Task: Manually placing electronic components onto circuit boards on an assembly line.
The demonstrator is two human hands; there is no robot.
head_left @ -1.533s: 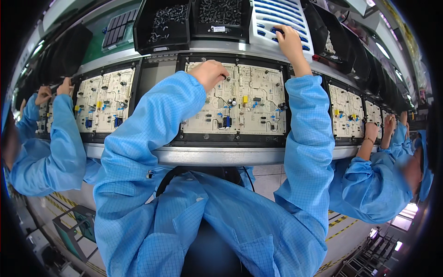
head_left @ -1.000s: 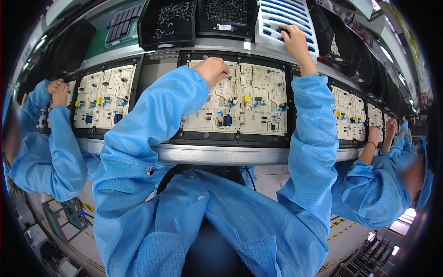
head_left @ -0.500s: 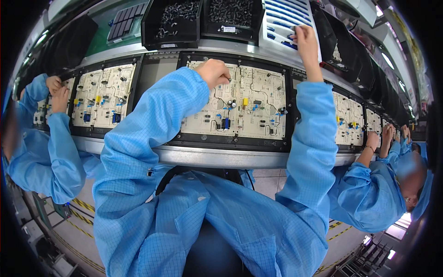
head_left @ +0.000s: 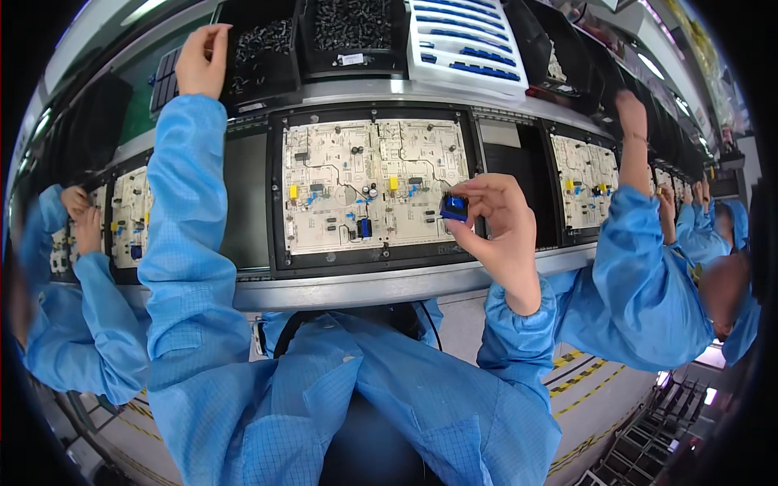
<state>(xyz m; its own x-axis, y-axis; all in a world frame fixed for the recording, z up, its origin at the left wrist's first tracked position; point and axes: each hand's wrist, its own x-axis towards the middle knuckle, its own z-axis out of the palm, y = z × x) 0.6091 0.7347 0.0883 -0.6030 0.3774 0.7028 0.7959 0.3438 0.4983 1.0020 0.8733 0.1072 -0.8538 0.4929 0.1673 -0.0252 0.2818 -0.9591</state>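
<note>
My right hand pinches a small blue box-shaped electronic component with a dark top, between thumb and fingers. It is held just above the lower right corner of a pair of cream circuit boards, set in a black frame. The boards carry yellow, black and small blue parts, and one blue block sits on the left board. My left hand is raised at the left edge of a black bin of small black parts. Its thumb and fingertips come together; anything between them is too small to make out.
Beside that bin stand a second black bin of black parts and a white tray with rows of blue components. A metal rail runs along the front. Co-workers' hands are at boards to the right and left.
My right hand has come down from the white tray with a blue component. My left hand has moved from above the boards up to the bin. The framed boards now appear further left.
</note>
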